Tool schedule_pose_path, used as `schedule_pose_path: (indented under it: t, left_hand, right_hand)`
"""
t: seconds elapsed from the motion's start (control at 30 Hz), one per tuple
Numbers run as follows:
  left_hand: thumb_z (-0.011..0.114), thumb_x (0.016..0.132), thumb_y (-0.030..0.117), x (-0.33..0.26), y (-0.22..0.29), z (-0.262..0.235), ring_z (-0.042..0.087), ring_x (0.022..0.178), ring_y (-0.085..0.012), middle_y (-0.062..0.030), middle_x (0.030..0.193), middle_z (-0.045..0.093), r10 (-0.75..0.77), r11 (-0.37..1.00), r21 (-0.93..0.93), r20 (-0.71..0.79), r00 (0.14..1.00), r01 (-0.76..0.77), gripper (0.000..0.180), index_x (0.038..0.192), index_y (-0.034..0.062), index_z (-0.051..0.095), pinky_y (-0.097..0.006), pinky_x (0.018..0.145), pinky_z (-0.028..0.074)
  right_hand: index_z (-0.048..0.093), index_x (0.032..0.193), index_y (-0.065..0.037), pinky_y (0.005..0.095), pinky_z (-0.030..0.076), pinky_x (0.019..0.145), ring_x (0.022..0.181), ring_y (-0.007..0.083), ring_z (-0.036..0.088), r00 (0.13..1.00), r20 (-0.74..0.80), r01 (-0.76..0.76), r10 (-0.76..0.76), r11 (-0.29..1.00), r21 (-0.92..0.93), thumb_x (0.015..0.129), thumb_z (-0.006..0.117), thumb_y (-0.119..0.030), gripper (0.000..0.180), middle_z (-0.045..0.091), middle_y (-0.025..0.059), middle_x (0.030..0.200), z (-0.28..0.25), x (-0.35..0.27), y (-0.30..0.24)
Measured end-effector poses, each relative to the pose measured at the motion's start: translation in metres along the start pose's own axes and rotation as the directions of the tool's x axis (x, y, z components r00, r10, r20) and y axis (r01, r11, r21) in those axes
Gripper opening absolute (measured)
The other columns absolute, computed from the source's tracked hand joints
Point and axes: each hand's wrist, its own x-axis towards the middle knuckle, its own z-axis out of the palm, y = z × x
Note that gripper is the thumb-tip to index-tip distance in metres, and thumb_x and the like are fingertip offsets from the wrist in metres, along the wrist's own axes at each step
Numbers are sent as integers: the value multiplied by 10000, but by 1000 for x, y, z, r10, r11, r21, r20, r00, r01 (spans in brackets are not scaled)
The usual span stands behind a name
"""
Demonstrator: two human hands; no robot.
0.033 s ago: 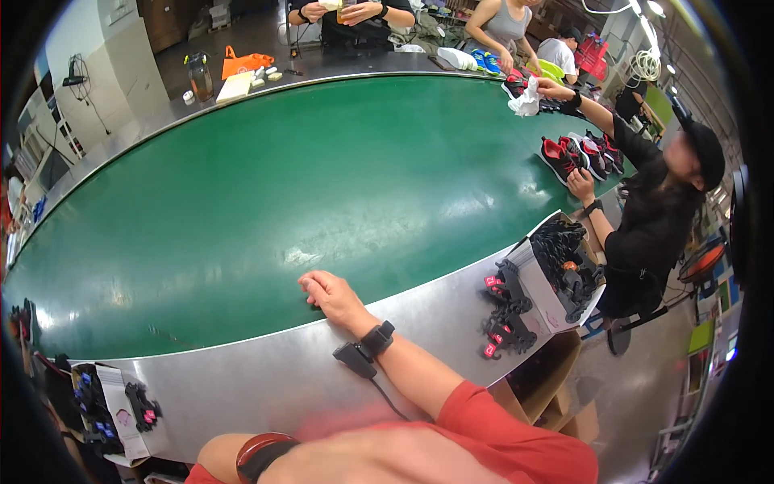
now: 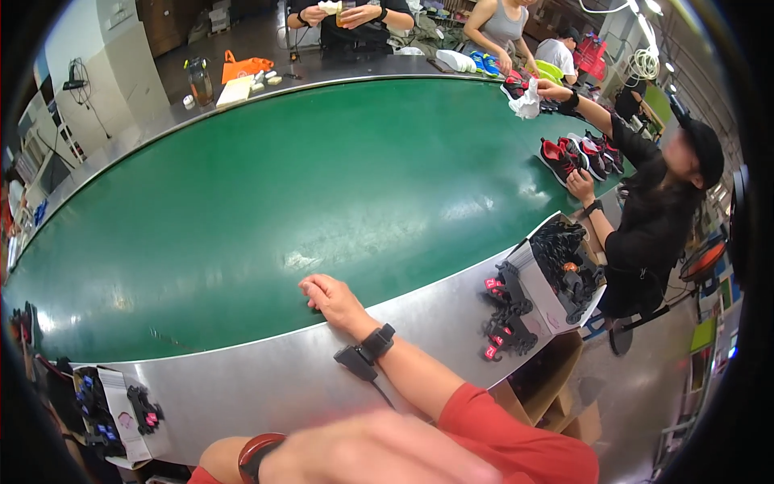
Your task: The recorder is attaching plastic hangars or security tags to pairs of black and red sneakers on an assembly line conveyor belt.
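Note:
My right hand (image 2: 334, 302) rests at the near edge of the green belt (image 2: 266, 194), its fingers curled in with nothing visible in them. A black wristband (image 2: 377, 342) circles that wrist, with a small black box (image 2: 355, 362) and cable beside it. Close to the camera, at the bottom, my left hand (image 2: 371, 453) lies across in front of my body. Motion smears its fingers, so I cannot tell how they are held. A dark red band (image 2: 256, 453) sits on the left wrist. Both forearms are above the metal table edge (image 2: 242, 395).
Black plastic clips with pink tags (image 2: 508, 310) lie by an open box of clips (image 2: 562, 266) at right. Another clip box (image 2: 109, 415) stands at left. A co-worker (image 2: 653, 202) holds a white cloth (image 2: 526, 101) and touches black-and-red shoes (image 2: 556, 160). Others work across the belt.
My left hand has risen slightly and reaches a little further right, blurred. The right hand is nearly still.

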Motion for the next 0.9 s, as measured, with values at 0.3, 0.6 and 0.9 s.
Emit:
schedule_pose_path:
  t: [0.3, 0.6, 0.9]
  left_hand:
    - [454, 818, -125, -71, -1, -189, 634, 794, -245, -145, 878, 643, -158, 353, 919, -127, 979, 177, 213, 830, 7, 621, -326, 713, 525]
    - [525, 707, -71, -121, 16, -223, 612, 906, -269, -60, 870, 662, -121, -114, 986, -138, 983, 124, 206, 772, 84, 645, -358, 813, 471]
    - [523, 787, -20, -126, 15, -239, 595, 962, -293, -87, 925, 663, -190, -112, 988, -129, 973, 109, 144, 794, 67, 638, -393, 875, 433]
  right_hand:
    - [617, 981, 4, 273, 469, 643, 677, 115, 571, 997, -31, 69, -73, 991, -114, 944, 539, -227, 246, 596, 62, 818, -3, -1, 2]
    - [616, 948, 5, 332, 461, 675, 722, 228, 582, 999, -12, 49, -50, 995, -86, 925, 528, -256, 276, 619, 135, 811, -3, -3, 1]
    - [626, 963, 1, 315, 457, 629, 661, 173, 571, 1000, 2, 27, -27, 997, -74, 923, 532, -255, 275, 609, 97, 733, -1, -3, -5]
